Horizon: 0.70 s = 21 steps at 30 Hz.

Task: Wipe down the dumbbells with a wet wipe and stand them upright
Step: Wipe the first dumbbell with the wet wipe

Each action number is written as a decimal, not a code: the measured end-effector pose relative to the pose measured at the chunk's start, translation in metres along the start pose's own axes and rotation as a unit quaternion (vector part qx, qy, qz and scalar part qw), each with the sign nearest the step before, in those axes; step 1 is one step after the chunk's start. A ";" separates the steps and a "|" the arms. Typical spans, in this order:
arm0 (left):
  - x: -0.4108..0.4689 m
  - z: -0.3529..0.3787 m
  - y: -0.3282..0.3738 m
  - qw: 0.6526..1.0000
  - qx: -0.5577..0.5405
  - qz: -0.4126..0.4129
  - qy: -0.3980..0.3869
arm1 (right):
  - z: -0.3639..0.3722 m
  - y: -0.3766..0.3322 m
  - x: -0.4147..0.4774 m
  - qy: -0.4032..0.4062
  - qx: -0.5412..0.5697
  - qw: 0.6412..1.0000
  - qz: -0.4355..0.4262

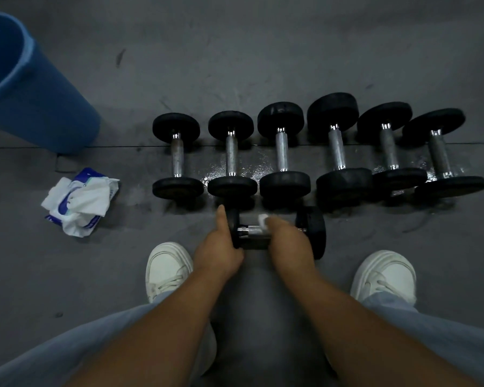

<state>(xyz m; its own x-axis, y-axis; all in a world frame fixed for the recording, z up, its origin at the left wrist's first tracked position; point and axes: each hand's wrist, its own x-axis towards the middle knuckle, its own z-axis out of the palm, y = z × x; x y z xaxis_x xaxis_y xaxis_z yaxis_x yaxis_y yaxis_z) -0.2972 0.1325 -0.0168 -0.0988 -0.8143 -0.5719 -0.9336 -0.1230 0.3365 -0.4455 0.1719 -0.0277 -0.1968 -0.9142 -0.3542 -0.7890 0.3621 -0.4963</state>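
Black dumbbell (315,233), lying crosswise: my left hand (218,247) grips one plate (234,222), I judge to stop rolling, while my right hand (288,241) clutches a wipe (263,219) round the handle (252,229).

On the dark floor (263,65), a dumbbell (314,233) lies on its side between two white shoes (168,269). The left grip (218,248) holds its left head, thumb out. The right grip (288,240) wraps a wet wipe (263,219) round the steel handle. Just beyond, six dumbbells (281,152) lie in a row. A wipes pack (81,202) sits apart, leftward.
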 end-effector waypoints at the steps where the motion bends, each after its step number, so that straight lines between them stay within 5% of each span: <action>1: 0.003 -0.002 0.002 1.000 0.013 -0.009 0.003 | 0.000 0.000 0.004 0.017 -0.028 0.999 0.007; 5: 0.011 -0.008 0.003 0.999 0.041 -0.021 -0.024 | 0.007 -0.013 -0.001 -0.054 -0.100 0.987 -0.118; 9: 0.012 -0.006 0.006 0.998 0.052 -0.025 -0.038 | -0.008 0.000 0.015 -0.013 -0.188 0.982 -0.012; 12: 0.015 -0.007 0.007 0.998 0.052 -0.025 -0.035 | -0.004 -0.019 0.011 -0.062 -0.083 0.994 -0.025; 14: 0.013 -0.007 0.007 0.998 0.048 -0.023 -0.037 | -0.006 -0.018 0.012 -0.026 -0.011 1.000 0.012; 17: 0.012 -0.006 0.007 0.998 0.046 -0.023 -0.030 | -0.011 -0.009 0.010 -0.003 -0.080 0.993 0.083; 21: 0.015 -0.004 0.004 0.999 0.029 -0.022 -0.026 | 0.002 -0.022 -0.003 -0.083 -0.090 0.990 -0.068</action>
<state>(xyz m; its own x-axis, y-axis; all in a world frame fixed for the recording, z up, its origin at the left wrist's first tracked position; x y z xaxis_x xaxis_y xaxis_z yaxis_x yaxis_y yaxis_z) -0.3011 0.1177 -0.0215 -0.0740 -0.7776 -0.6244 -0.9555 -0.1241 0.2678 -0.4262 0.1667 -0.0172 0.0052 -0.9050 -0.4254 -0.8955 0.1851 -0.4048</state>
